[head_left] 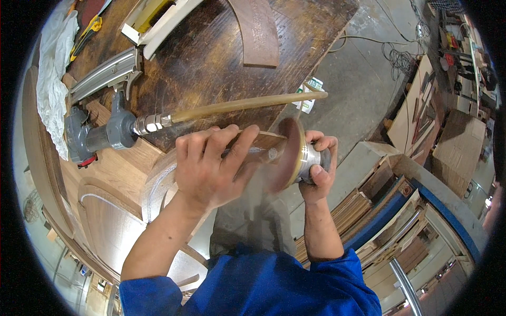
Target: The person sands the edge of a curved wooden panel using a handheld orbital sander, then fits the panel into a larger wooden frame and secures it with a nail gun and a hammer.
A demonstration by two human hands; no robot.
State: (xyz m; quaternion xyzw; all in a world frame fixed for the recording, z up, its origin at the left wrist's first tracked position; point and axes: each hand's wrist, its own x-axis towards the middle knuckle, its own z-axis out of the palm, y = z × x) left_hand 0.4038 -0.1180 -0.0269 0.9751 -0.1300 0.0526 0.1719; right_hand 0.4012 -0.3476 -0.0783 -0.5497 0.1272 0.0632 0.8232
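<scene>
My right hand (322,171) is wrapped round the silver body of a disc sander (311,162). Its reddish-brown sanding disc (287,163) stands on edge, facing left, and its lower part is blurred. From the other side, my left hand (211,160) holds a small brown wooden piece (268,141), its fingers curled over the top. The piece's right end meets the disc, or lies very close to it. Much of the wood is hidden behind my left fingers. Curved wooden panels (110,210) lie below my left forearm.
On the dark workbench (200,68) lie a grey nail gun (113,129) with a yellowish air hose (247,104), a curved wooden piece (258,34) and white plastic sheeting (52,84). Wood strips fill a blue-edged bin (369,200) at right. Cables (403,55) lie on the floor.
</scene>
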